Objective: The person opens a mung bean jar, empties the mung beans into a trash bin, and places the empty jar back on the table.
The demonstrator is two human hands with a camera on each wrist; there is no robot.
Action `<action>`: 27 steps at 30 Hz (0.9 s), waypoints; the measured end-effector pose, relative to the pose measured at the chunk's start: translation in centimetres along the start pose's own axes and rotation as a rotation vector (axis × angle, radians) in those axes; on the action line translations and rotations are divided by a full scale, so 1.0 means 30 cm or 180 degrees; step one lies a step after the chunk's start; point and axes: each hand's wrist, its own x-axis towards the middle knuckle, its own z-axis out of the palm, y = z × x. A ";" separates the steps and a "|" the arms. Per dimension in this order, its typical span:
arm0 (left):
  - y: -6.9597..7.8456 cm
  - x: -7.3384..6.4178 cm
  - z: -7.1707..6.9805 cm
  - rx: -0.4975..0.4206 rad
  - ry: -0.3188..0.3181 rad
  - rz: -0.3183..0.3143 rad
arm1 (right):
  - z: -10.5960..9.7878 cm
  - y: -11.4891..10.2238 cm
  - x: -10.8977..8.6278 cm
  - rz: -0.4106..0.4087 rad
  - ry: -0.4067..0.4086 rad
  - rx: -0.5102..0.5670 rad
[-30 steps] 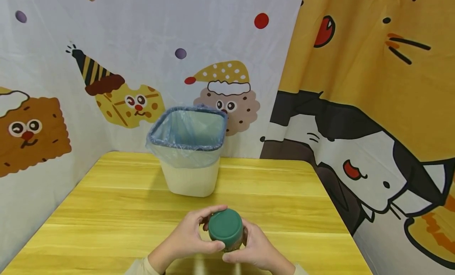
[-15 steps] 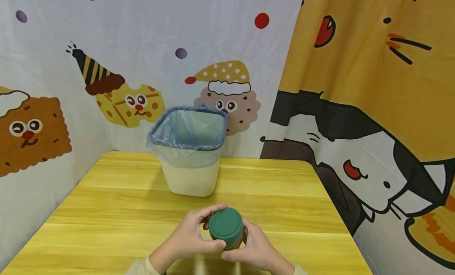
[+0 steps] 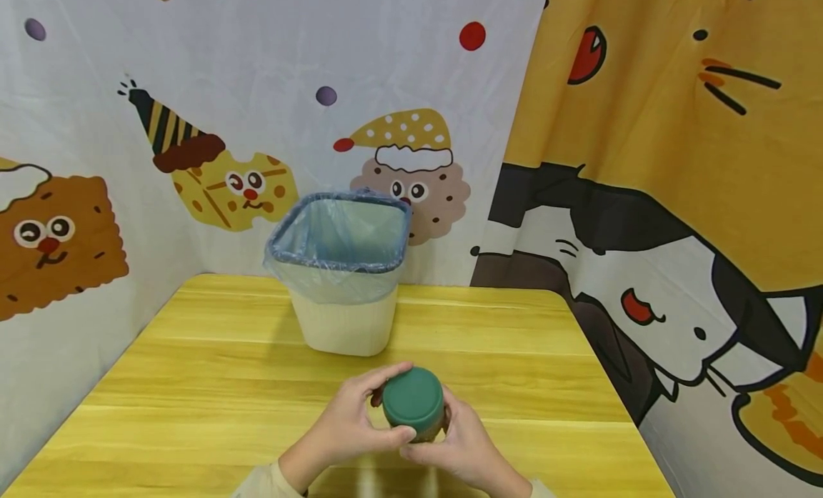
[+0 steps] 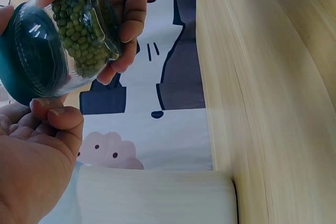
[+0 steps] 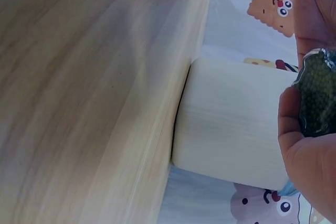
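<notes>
A clear jar [image 4: 79, 35] with a green lid [image 3: 414, 396] is held above the table between both hands. Small green beans [image 4: 79, 32], which look like mung beans, fill part of it. My left hand [image 3: 350, 421] pinches the lid, thumb at the near side and fingers at the far side. Lower down, my right hand [image 3: 464, 441] grips the glass body, its fingers curled round the side and base, as the left wrist view shows. The lid sits on the jar. In the right wrist view the beans show beside the right hand's fingers.
Beyond the hands, a cream trash bin [image 3: 347, 325] lined with a thin blue bag [image 3: 334, 287] stands near the back of the wooden table [image 3: 514, 362]. Printed cartoon curtains [image 3: 411, 62] hang behind the table and along its sides.
Both hands and the jar have shifted slightly up and to the right in the head view. The grip on the jar looks the same, and the bin stays put.
</notes>
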 end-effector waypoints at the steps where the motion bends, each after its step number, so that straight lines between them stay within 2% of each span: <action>1: 0.000 0.001 0.002 0.0020 0.0019 0.0006 | 0.002 -0.002 -0.001 0.0038 0.0054 -0.0033; 12: -0.008 0.009 0.022 0.0094 0.0274 -0.0031 | 0.022 -0.001 0.011 0.0061 0.0469 -0.0346; 16: -0.009 0.010 0.029 0.0079 0.0345 -0.0134 | 0.019 -0.001 0.015 0.0100 0.0491 -0.0415; 18: -0.011 0.010 0.025 0.0003 0.0265 -0.0252 | 0.010 0.002 0.017 0.0161 0.0395 -0.0360; 20: -0.015 0.010 0.014 -0.0114 0.0090 -0.0350 | -0.003 0.007 0.018 0.0174 0.0188 -0.0174; 24: -0.025 0.014 -0.014 -0.0416 -0.0382 -0.0429 | -0.027 0.024 0.022 -0.0134 -0.0396 0.0326; 27: -0.029 0.020 -0.030 -0.0505 -0.0586 -0.0374 | -0.035 0.035 0.028 -0.0381 -0.0699 0.0605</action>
